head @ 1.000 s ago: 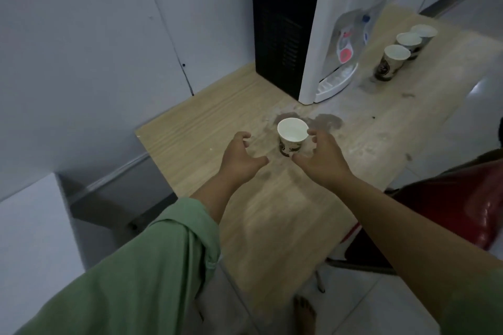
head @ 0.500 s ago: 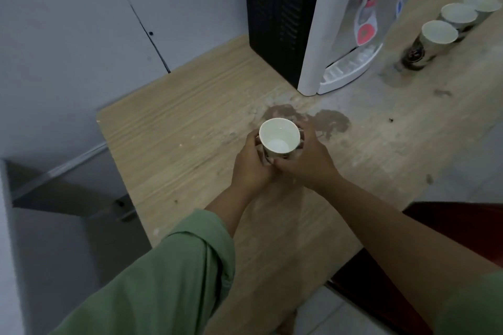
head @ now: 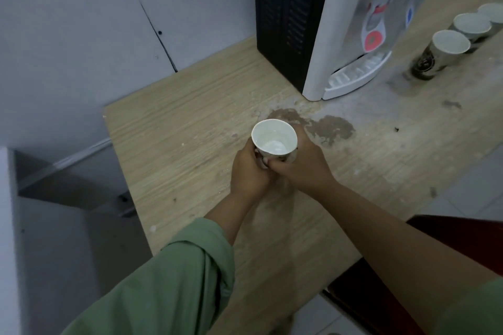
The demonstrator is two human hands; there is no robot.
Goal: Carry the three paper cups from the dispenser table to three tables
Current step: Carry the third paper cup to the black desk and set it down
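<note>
A white paper cup [head: 273, 136] with a dark print and some liquid in it is held between both hands over the wooden dispenser table [head: 190, 122]. My left hand [head: 249, 171] wraps its left side and my right hand [head: 302, 166] wraps its right side, fingers meeting in front. Most of the cup's wall is hidden by the fingers. Three more paper cups stand in a row at the far right: the nearest cup [head: 446, 46], the middle cup [head: 472, 25] and the farthest cup [head: 491, 12].
A white water dispenser [head: 340, 22] with a black side stands at the back of the table, its drip tray [head: 353, 79] facing right. Dark wet stains [head: 329, 128] lie just behind the held cup. A red chair [head: 449, 258] sits below the table's near right edge.
My hands went from open on either side of the cup to closed around it. The view has moved closer to the table, and the cup now sits slightly higher in my grip.
</note>
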